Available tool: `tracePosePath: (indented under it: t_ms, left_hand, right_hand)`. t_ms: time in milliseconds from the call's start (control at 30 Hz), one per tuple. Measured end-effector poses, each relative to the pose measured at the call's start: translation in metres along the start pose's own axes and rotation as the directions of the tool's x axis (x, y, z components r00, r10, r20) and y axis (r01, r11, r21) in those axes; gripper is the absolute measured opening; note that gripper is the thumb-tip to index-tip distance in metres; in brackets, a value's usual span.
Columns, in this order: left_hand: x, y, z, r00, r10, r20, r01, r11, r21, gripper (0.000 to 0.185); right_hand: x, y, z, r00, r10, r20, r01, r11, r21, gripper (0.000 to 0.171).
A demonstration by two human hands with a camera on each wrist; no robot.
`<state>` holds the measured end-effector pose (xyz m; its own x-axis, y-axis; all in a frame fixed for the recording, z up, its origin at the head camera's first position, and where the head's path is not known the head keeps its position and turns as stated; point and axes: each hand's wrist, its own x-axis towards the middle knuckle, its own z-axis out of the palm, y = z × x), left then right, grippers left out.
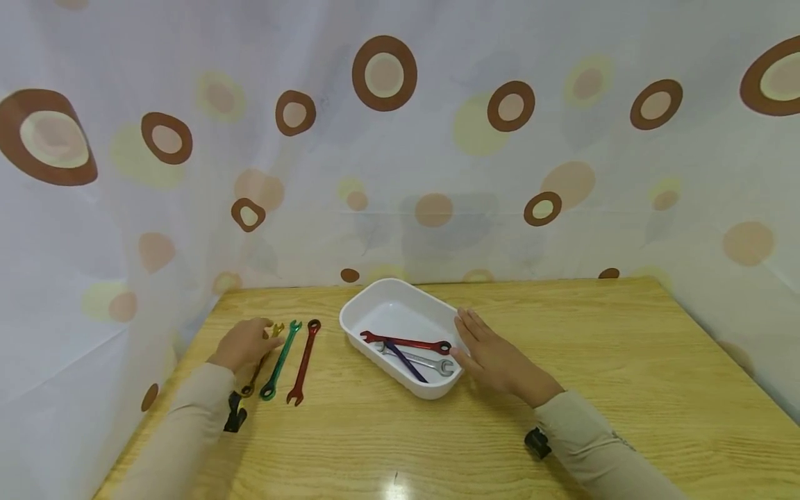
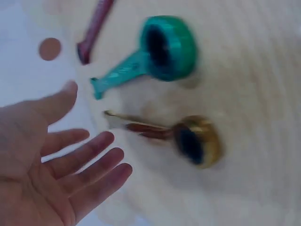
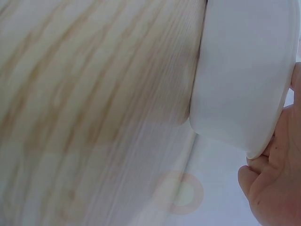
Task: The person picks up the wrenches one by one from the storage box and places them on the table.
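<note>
My left hand (image 1: pixel 245 344) hovers over a gold wrench (image 2: pixel 200 143) at the left end of a row. In the left wrist view its fingers are spread and loosely bent, with a gap between them and the wrench. Beside the gold one lie a green wrench (image 1: pixel 281 361) and a red wrench (image 1: pixel 304 362). At the right side of a white tray (image 1: pixel 431 392), my right hand (image 1: pixel 494 357) touches the rim with fingers extended. The tray holds another red wrench (image 1: pixel 406 342), a silver wrench (image 1: pixel 425 360) and a purple tool (image 1: pixel 407 362), whose ends are partly hidden.
All of this is on a wood-grain table (image 1: pixel 350 444). A white curtain (image 1: pixel 437 160) with brown and yellow circles hangs behind the table and along both sides. Black wrist devices (image 1: pixel 235 414) hang below both sleeves.
</note>
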<state>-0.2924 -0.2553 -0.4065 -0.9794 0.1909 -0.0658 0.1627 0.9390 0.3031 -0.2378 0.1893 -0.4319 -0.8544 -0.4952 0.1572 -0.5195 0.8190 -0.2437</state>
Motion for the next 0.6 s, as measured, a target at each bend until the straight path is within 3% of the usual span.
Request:
tracePosePath:
  t_ms: [100, 233, 500, 600]
  left_hand:
    - [0.005, 0.014, -0.011, 0.994, 0.091, 0.063, -0.089, 0.995, -0.032, 0.064]
    - [0.007, 0.036, -0.013, 0.977, 0.210, 0.036, -0.207, 0.976, -0.060, 0.070]
    - [0.002, 0.078, 0.011, 0.924, 0.374, -0.081, -0.373, 0.928, 0.030, 0.076]
    - [0.001, 0.091, 0.022, 0.924, 0.374, -0.076, -0.371, 0.927, 0.058, 0.082]
  right_hand:
    - [-0.001, 0.000, 0.000, 1.000, 0.000, -0.005, 0.000, 1.000, 0.000, 0.066]
    - [0.000, 0.000, -0.001, 1.000, -0.003, -0.012, 0.003, 1.000, -0.001, 0.065]
    - [-0.001, 0.001, 0.001, 1.000, -0.003, -0.003, 0.003, 1.000, -0.001, 0.068]
    - [-0.001, 0.001, 0.001, 1.000, -0.002, -0.002, 0.002, 1.000, -0.001, 0.068]
